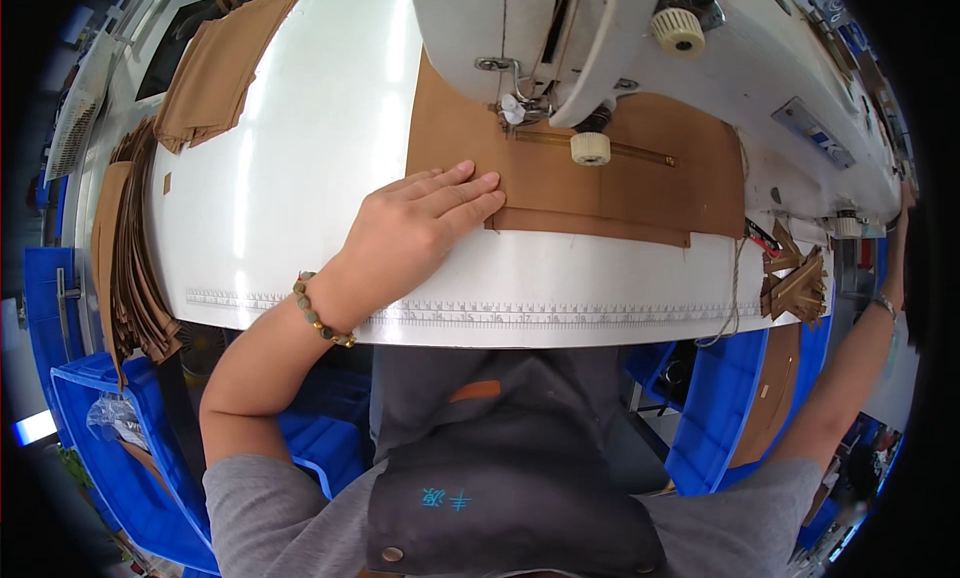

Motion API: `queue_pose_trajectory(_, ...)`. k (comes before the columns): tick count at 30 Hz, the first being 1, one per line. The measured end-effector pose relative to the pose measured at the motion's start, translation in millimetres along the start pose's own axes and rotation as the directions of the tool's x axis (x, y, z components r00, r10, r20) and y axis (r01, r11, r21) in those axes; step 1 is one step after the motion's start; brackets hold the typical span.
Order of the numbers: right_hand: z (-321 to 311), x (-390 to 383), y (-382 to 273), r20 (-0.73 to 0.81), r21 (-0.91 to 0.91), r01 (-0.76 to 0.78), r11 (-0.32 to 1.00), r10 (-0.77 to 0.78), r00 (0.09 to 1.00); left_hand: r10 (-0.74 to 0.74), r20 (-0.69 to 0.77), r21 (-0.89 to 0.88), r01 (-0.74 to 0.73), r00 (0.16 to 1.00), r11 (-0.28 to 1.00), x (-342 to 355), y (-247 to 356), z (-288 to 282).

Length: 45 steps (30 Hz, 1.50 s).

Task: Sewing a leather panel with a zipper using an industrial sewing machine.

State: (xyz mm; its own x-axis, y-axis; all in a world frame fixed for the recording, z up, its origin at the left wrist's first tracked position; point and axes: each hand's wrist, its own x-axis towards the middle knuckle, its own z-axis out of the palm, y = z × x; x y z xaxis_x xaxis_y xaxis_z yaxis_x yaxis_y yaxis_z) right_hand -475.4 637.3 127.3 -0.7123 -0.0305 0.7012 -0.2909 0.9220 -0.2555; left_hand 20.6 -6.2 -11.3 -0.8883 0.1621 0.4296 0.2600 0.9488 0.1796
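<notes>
My left hand lies flat on a brown fabric piece, its fingers stretched out and pressed together near the left edge. That fabric lies under the needle area of a white sewing machine. A zipper shows in a narrow slot across the fabric, partly covered by a cream knob of the machine. The lower edge of the fabric has a folded or layered strip. My right hand is at the far right rim, beside the end of the machine; its fingers are not visible.
Brown fabric stacks lie at the back left and hang over the left table edge. Brown scraps sit at the right front. A ruler strip runs along the front edge. Blue bins stand below.
</notes>
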Motion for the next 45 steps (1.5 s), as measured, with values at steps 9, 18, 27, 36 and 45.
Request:
queue_pose_trajectory(9,37,-92,6,-0.026,0.325,-0.409,0.852,0.441,0.897,0.017,-0.003,0.004,-0.017,1.0,1.0,3,-1,-1)
queue_pose_trajectory(18,54,-89,-14,-0.134,0.509,-0.267,0.818,0.382,0.914,0.056,-0.006,0.061,-0.056,0.998,0.997,6,-2,-2)
queue_pose_trajectory(27,-6,10,9,0.102,-0.027,0.203,0.979,-0.199,0.975,0.087,0.1,0.377,-0.119,0.991,0.919,58,33,19)
queue_pose_trajectory(36,-66,-221,-299,-0.07,0.57,0.582,0.58,-0.671,0.738,-0.116,0.198,0.409,0.025,0.973,0.912,94,48,36)
queue_pose_trajectory(45,40,-313,-427,0.263,0.724,0.599,0.341,-0.94,0.217,0.007,0.009,0.212,-0.009,1.0,0.977,83,70,5)
